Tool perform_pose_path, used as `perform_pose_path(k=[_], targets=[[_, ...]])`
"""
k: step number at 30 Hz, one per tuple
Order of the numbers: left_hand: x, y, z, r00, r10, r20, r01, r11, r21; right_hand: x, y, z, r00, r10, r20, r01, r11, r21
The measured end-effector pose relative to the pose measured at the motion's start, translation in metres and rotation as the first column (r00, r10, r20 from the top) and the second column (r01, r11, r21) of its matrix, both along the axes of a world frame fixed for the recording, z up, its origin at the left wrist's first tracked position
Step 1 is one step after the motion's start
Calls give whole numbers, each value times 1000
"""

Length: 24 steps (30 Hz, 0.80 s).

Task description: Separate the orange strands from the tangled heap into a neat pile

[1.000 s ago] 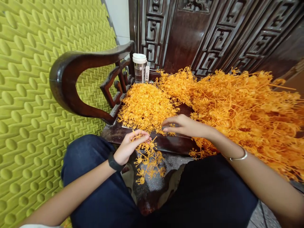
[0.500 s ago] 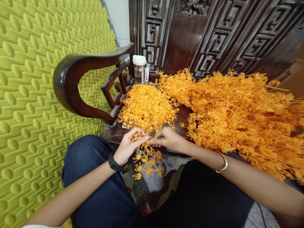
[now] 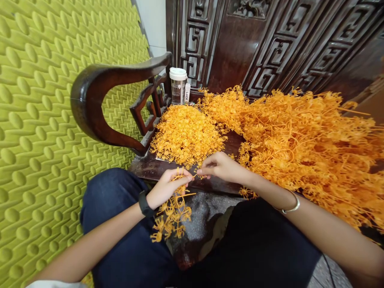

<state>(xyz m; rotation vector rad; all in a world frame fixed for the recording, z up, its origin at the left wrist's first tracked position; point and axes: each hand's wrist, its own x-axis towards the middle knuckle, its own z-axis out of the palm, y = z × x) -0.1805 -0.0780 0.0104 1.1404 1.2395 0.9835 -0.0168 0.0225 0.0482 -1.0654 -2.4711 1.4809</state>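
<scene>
My left hand point(image 3: 168, 186) is closed round an orange plastic flower sprig point(image 3: 174, 216), whose spidery heads dangle below the palm over my lap. Thumb and fingertips of my right hand point(image 3: 222, 166) pinch the thin end of an orange piece, a short way right of the left fingertips. A fine strand spans the gap between the two hands. Just beyond them, on the dark wooden seat point(image 3: 144, 170), lies a rounded pile of small orange flower pieces point(image 3: 189, 134). A large heap of long-stemmed orange sprigs point(image 3: 300, 140) spreads to the right of my right hand.
A lidded clear cup point(image 3: 178, 86) stands behind the small pile, beside a small white "LUCK" item point(image 3: 187, 93). The curved wooden armrest point(image 3: 87, 104) rises at left before a green textured wall point(image 3: 36, 140). A carved wooden backrest point(image 3: 234, 52) closes off the back.
My right hand has shifted slightly right and up, widening the gap to the left fingertips. The hanging sprig has swung left and down under my left hand.
</scene>
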Motion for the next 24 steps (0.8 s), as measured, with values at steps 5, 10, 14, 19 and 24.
perform_pose_path(k=[5, 10, 14, 19, 24], targets=[[0, 3, 6, 999, 24, 39, -25, 999, 30, 0, 7, 7, 998, -18, -61, 19, 1000, 17], [0, 4, 10, 994, 37, 102, -42, 998, 42, 0, 12, 15, 996, -25, -89, 26, 1000, 5], [-1, 3, 10, 990, 35, 139, -40, 999, 36, 2, 13, 22, 993, -54, -109, 47, 997, -63], [-1, 5, 12, 987, 30, 157, -39, 998, 52, 1, 11, 32, 987, -75, -140, 66, 995, -69], [-1, 6, 15, 984, 70, 167, -78, 996, 45, -5, 11, 36, 975, -169, -146, 165, 985, -42]])
